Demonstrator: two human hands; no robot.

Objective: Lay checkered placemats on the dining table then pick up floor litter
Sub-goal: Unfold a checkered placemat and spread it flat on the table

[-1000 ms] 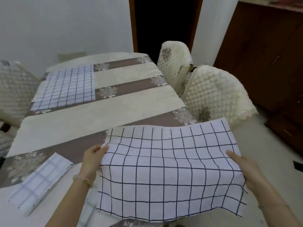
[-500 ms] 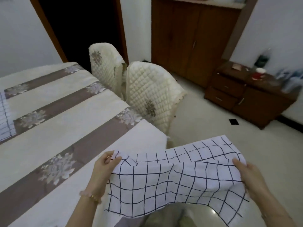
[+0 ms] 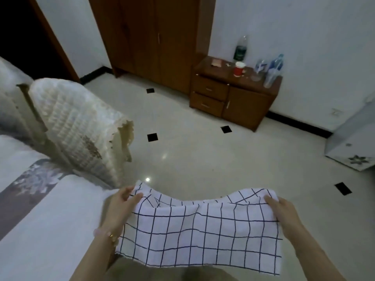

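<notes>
The left hand (image 3: 121, 207) and right hand (image 3: 284, 211) each pinch an upper corner of the checkered placemat (image 3: 203, 236), which sags between them, clear of the dining table (image 3: 50, 220) beside the left hand, apparently spread for laying flat.

Left hand (image 3: 121, 207) and right hand (image 3: 284, 211) each pinch an end of the sagging checkered placemat (image 3: 203, 234), held over the floor (image 3: 203, 155) beside the desk (image 3: 50, 230).

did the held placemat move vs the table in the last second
Yes. Against the table, the placemat has swung right: before, it overlapped the table's near end; now it hangs mostly over the floor, past the corner.
</notes>
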